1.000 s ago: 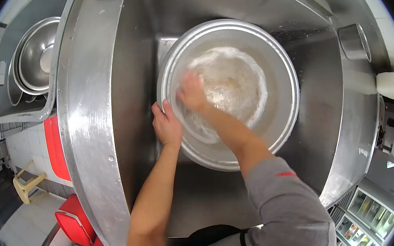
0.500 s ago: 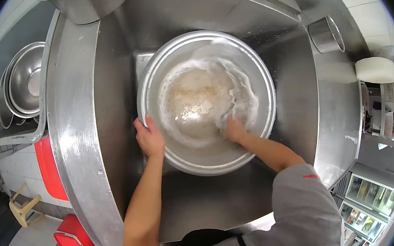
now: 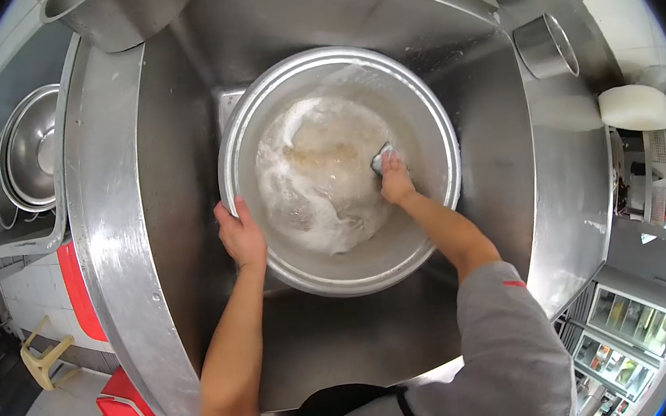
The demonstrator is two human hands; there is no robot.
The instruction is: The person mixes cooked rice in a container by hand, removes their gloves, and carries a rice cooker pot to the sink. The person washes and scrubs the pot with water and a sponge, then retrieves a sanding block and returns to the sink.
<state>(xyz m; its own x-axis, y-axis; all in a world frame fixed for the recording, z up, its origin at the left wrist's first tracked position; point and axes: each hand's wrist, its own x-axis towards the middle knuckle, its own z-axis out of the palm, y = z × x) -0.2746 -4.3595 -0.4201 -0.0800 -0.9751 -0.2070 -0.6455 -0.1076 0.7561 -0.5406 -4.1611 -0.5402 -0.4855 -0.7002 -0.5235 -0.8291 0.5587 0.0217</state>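
Note:
A large round metal basin (image 3: 357, 280) sits in a deep steel sink, with cloudy, foamy water swirling in its bottom. My left hand (image 3: 241, 235) is closed on the basin's rim at the lower left, thumb on the inside and fingers around the outside. Inside the basin, my right hand (image 3: 395, 179) presses a small greyish scouring pad (image 3: 380, 157) against the inner right wall, just at the edge of the water. Part of the pad is hidden beneath my fingers.
Steel sink walls (image 3: 176, 184) surround the basin. A big pot (image 3: 126, 18) stands at the upper left, near a grey crate (image 3: 24, 240) of metal bowls (image 3: 39, 149). On the right ledge are a metal container (image 3: 545, 47) and a white round block (image 3: 633, 108).
My right hand has swept up along the basin's right side with the pad, which now shows clearly. The foam has swirled to the left. My left hand keeps its hold on the rim.

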